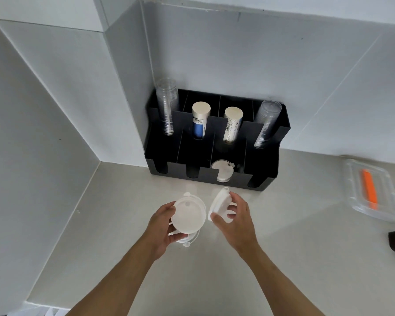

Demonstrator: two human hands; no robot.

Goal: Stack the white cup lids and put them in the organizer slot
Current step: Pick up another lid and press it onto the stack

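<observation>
White cup lids, split between two hands just in front of the black organizer (217,142): a flat-held lid (187,215) in the left hand (162,226), gripped at the rim by thumb and curled fingers (172,234), with at least one more lid nested or lying just beneath (exact count impossible to tell). A second lid (219,205) tilted up on edge in the right hand (236,221), pinched across its rim between thumb and fingertips, facing the left one and nearly touching it. One more lid (222,171) already seated in the organizer's third front slot from the left, directly ahead of the right hand. Judged from looks: thin moulded plastic, very light, springy rather than stiff, easily bowed or cracked at the sip tab if squeezed across the middle. Smooth surface, so likely slippery; best held at the outer rim, opposite sides, with light pressure only. Nesting probably needs rims aligned and concentric before pressing, else a skewed, wobbling stack. Small tabs sticking out at the edges (one toward the organizer, one toward the person) worth lining up. Pale table (283,224) below, no other clutter between hands and organizer; slot opening narrow, so stack best lowered upright from above.
</observation>
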